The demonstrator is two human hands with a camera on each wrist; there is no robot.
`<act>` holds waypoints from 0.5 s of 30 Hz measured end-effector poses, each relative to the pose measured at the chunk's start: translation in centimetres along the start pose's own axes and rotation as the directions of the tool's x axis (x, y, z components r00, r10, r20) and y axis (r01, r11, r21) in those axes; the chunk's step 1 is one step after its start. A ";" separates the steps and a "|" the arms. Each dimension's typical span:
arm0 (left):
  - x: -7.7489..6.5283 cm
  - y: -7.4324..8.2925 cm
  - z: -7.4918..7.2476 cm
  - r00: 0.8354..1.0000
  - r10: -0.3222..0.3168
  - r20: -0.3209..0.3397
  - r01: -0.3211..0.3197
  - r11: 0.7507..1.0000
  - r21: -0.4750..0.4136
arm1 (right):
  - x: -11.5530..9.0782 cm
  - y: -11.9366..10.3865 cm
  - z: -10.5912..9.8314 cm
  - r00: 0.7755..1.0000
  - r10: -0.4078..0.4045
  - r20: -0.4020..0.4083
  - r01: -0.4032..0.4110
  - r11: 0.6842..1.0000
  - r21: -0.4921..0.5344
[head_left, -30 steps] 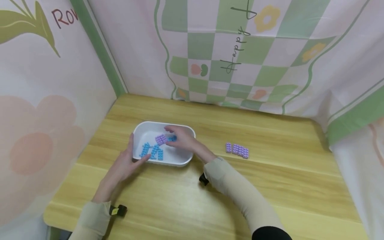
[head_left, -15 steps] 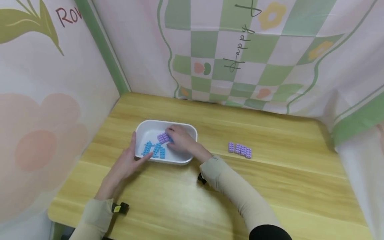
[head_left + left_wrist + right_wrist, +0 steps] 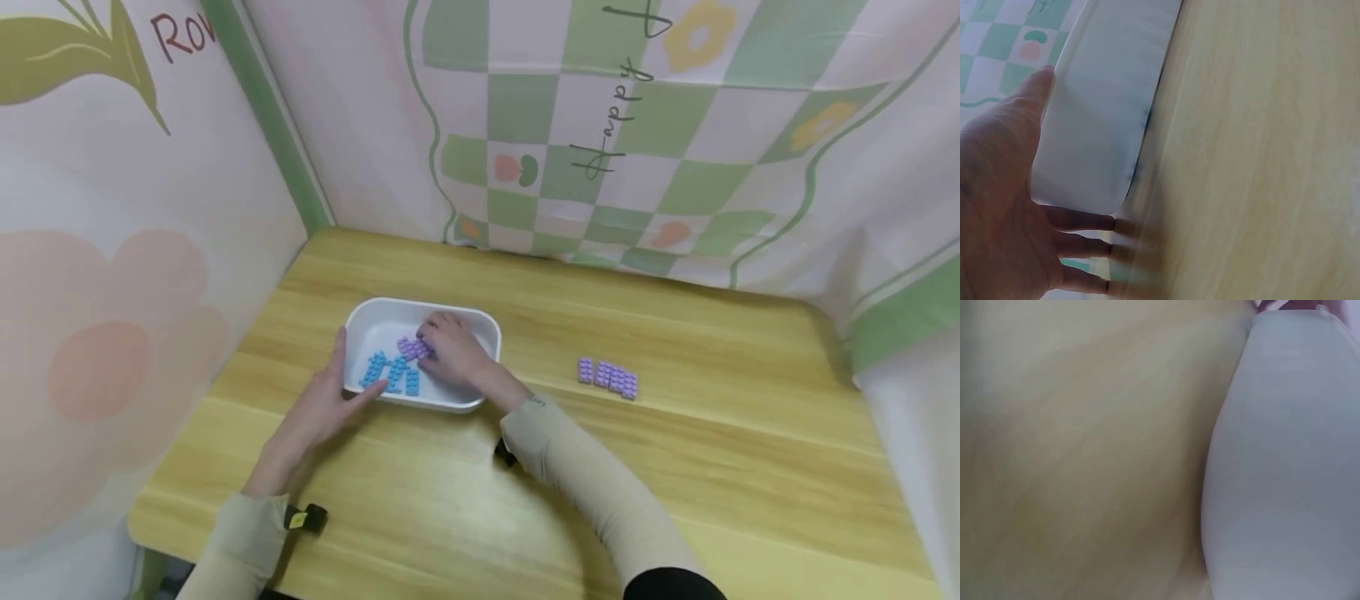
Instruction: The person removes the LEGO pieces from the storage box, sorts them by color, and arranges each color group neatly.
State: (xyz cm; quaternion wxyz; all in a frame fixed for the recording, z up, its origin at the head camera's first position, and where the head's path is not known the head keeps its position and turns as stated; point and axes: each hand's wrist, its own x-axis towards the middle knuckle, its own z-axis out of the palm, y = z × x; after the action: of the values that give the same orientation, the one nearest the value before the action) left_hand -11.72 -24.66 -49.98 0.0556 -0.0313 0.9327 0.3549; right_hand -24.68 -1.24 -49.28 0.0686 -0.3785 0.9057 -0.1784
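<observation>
Wood tbl [image 3: 405,483], both hands [image 3: 457,348] at wht tray [image 3: 382,321], purple bricks [image 3: 411,348] head view only

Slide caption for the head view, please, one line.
Left hand against a white tray, right hand inside it at purple bricks, blue bricks nearby, other purple bricks on the table.

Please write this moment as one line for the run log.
left hand: touches white tray | right hand: in tray, at purple bricks, grip hidden | blue bricks: in tray | other purple bricks: on table
</observation>
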 end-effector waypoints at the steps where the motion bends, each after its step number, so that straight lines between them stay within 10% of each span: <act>1: 0.0 0.1 0.0 1.000 0.003 0.000 -0.003 1.000 0.000 | 0.0 0.0 -0.1 1.000 0.002 -0.005 -0.002 1.000 0.016; 15: -0.2 0.7 -0.2 1.000 0.000 0.004 0.000 1.000 0.015 | -1.5 -0.6 -3.1 1.000 0.003 -0.031 0.005 0.965 0.261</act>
State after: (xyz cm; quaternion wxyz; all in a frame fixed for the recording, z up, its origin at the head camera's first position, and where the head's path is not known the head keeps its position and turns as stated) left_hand -11.65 -24.29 -49.32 0.0576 -0.0303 0.9353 0.3478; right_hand -24.00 0.26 -46.18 0.1037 -0.3637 0.8751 -0.3019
